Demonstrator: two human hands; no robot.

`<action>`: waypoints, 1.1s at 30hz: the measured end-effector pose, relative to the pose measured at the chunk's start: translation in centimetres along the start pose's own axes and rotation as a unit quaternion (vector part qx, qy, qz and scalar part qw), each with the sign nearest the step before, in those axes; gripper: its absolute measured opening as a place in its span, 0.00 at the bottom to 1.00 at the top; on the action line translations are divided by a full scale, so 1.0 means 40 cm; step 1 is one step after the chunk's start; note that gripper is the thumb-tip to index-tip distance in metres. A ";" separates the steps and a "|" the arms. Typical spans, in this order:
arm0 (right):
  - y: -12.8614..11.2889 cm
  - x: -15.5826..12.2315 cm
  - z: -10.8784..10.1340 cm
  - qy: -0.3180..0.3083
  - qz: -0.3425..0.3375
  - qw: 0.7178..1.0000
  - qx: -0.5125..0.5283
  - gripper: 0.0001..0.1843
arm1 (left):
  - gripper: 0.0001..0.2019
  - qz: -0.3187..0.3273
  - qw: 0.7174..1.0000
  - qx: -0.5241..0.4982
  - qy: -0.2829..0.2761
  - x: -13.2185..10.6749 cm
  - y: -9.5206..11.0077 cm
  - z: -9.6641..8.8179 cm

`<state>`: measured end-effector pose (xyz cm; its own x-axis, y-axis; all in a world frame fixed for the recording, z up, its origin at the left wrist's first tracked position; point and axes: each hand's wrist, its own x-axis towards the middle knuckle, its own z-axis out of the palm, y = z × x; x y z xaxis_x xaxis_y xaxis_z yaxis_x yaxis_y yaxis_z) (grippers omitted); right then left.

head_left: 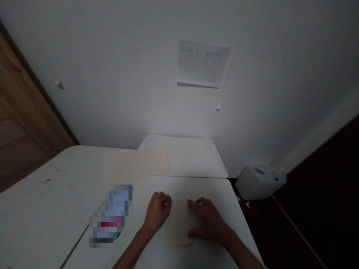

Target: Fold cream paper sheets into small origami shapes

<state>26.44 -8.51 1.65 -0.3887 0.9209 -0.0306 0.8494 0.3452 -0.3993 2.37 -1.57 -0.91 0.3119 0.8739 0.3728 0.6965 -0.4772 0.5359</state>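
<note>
A small rectangular piece of beige cloth (179, 224) lies flat on the white table in front of me. My left hand (158, 210) is at its upper left corner, with thumb and fingertips pinched together there. On the right edge rests my right hand (209, 220), index fingertip near the upper right corner and thumb lower down, spread apart. A larger beige cloth (140, 164) with an uneven right edge lies farther back to the left. To the left of my left hand is a pixelated phone-shaped object (113, 213); its details are hidden.
White tables (185, 155) stand joined against the wall, with seams between them. A printed table sheet (202, 63) hangs on the wall. A translucent plastic jug (260, 182) sits on the dark floor at right. A wooden door (25, 97) is at far left.
</note>
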 end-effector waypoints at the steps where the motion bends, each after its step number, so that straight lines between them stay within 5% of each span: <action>1: 0.001 -0.002 0.000 -0.004 -0.005 1.000 0.001 0.61 | 0.09 0.000 1.000 0.001 -0.001 0.000 0.000 0.000; 17: 0.000 -0.007 -0.009 -0.044 -0.014 0.999 0.017 0.63 | 0.07 0.018 0.999 0.044 0.014 -0.005 0.014 -0.008; 20: -0.002 -0.007 -0.008 -0.039 -0.013 0.999 0.022 0.64 | 0.11 0.053 0.996 0.064 0.009 -0.033 0.032 0.004; 25: -0.001 -0.003 -0.001 -0.038 -0.003 0.999 0.020 0.65 | 0.23 0.199 0.967 0.144 -0.072 -0.094 0.068 0.064; 33: -0.004 0.000 -0.003 -0.039 -0.008 0.999 0.021 0.64 | 0.29 0.203 0.958 0.181 -0.093 -0.114 0.080 0.088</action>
<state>26.35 -8.54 1.83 -0.4306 0.8976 -0.0940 0.8272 0.3508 -0.4390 5.46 -6.75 -3.54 0.6905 0.6412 0.3349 0.6616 -0.7469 0.0658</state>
